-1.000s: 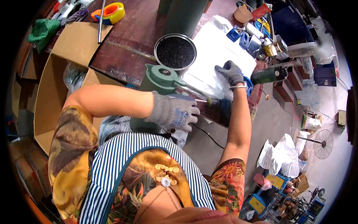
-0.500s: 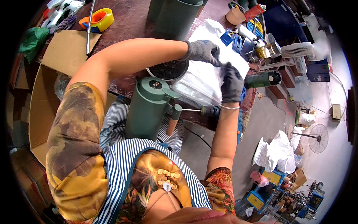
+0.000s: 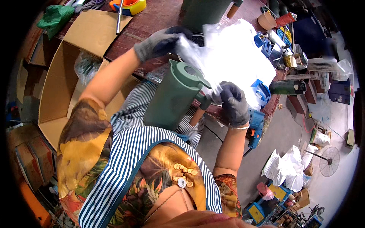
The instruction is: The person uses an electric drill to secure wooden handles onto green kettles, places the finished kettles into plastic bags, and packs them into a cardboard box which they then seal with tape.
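A green jug [image 3: 169, 99] with a lid and a handle leans against my striped apron, on my lap. Stretched above its lid is a clear plastic bag [image 3: 195, 53], blurred by motion. My left hand [image 3: 159, 42], in a grey glove with dark fingers, is closed on the bag's far left edge. Lower down, beside the jug's handle, my gloved right hand [image 3: 234, 103] is closed in a fist on the bag's other end. A stack of white plastic bags [image 3: 247, 60] lies on the table behind, very bright in the light.
Another green jug [image 3: 203, 15] stands at the back of the table [image 3: 152, 22]. An open cardboard box [image 3: 57, 89] is at my left. A blue power tool [image 3: 255, 127] hangs by the right table edge, near a dark green cylinder [image 3: 287, 87]. A fan [image 3: 329, 161] stands farther right.
Both hands have come off the bag stack toward me, with a clear bag now pulled between them. My left hand moved left, my right hand down. The view has shifted.
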Demonstrator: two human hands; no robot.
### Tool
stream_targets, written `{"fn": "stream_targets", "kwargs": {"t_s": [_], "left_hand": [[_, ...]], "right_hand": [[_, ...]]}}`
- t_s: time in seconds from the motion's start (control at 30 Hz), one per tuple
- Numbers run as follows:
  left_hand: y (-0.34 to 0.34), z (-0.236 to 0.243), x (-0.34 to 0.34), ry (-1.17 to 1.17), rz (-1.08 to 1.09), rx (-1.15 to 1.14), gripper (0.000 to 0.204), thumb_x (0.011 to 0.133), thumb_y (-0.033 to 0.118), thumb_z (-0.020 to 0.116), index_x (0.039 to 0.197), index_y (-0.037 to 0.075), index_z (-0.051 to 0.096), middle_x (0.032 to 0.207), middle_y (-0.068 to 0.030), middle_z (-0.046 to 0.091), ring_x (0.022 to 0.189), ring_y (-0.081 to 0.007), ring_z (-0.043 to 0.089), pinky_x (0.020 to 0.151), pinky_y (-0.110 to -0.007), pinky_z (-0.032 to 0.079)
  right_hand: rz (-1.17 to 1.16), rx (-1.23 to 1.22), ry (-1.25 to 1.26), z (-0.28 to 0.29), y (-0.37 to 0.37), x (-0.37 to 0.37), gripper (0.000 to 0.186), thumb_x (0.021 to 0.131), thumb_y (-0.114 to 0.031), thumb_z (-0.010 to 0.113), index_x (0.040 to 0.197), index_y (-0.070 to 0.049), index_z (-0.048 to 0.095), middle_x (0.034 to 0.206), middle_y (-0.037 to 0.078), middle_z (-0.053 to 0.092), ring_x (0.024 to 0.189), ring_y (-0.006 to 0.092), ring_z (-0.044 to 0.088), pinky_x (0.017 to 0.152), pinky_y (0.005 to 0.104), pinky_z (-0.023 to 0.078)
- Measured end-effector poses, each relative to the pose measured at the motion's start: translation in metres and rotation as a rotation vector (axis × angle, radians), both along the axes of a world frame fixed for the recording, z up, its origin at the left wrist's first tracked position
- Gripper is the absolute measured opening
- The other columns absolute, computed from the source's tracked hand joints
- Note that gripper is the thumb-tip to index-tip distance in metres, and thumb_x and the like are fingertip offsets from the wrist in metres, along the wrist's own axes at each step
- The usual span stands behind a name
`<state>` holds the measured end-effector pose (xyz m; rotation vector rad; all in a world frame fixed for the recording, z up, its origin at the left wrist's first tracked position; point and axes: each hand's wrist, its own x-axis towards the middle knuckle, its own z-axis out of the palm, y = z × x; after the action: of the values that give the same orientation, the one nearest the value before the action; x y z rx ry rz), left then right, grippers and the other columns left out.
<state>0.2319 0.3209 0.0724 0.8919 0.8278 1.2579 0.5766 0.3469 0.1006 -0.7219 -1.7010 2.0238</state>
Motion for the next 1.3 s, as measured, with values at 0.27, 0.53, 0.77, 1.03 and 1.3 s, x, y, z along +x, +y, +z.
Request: {"fn": "stream_targets", "kwargs": {"t_s": [0.27,0.53,0.77,1.03,1.3], "left_hand": [[-0.109,-0.055,0.011,0.791,0.178,0.263,0.024,0.093,0.013,0.06,0.115,0.003,0.058,0.108,-0.0097,0.061,0.107,-0.0181,0.058,0.099,-0.034,0.045],[-0.238,-0.058,0.007,1.337,-0.458,0.398,0.03,0.077,0.016,0.068,0.107,0.015,0.066,0.12,-0.0032,0.063,0.137,-0.036,0.041,0.115,-0.054,0.03],[-0.089,0.079,0.009,1.482,0.16,0.94,0.052,0.084,0.021,0.071,0.133,0.011,0.058,0.127,-0.0145,0.061,0.119,-0.0332,0.057,0.102,-0.046,0.046],[-0.092,0.121,0.03,1.823,-0.666,0.887,0.031,0.079,0.035,0.074,0.108,0.028,0.069,0.103,0.0007,0.07,0.1,-0.0227,0.065,0.093,-0.048,0.042],[-0.359,0.201,-0.212,2.175,0.395,0.102,0.047,0.078,0.021,0.073,0.125,0.019,0.068,0.112,-0.0053,0.068,0.109,-0.0259,0.062,0.103,-0.041,0.044]], "right_hand": [[-0.307,0.616,-0.313,-0.029,-0.036,0.021,0.021,0.085,-0.02,0.071,0.094,-0.001,0.067,0.095,0.014,0.066,0.093,0.0305,0.062,0.086,0.0379,0.047],[-0.147,0.694,-0.445,-0.12,-0.194,0.079,0.026,0.085,-0.016,0.07,0.108,-0.005,0.067,0.112,0.015,0.067,0.105,0.032,0.064,0.099,0.0413,0.047],[-0.478,0.301,-0.318,-0.111,-0.14,0.003,0.051,0.092,-0.018,0.069,0.134,0.002,0.049,0.115,0.014,0.061,0.104,0.0221,0.058,0.092,0.032,0.047],[-0.263,0.497,-0.162,-0.085,-0.154,-0.055,0.067,0.083,-0.014,0.076,0.14,0.003,0.044,0.135,0.02,0.056,0.123,0.0312,0.052,0.105,0.0395,0.039],[-0.017,1.013,-0.512,-0.112,-0.152,-0.058,0.066,0.084,-0.032,0.072,0.143,-0.014,0.05,0.148,0.018,0.044,0.134,0.0402,0.043,0.109,0.05,0.038]]}}
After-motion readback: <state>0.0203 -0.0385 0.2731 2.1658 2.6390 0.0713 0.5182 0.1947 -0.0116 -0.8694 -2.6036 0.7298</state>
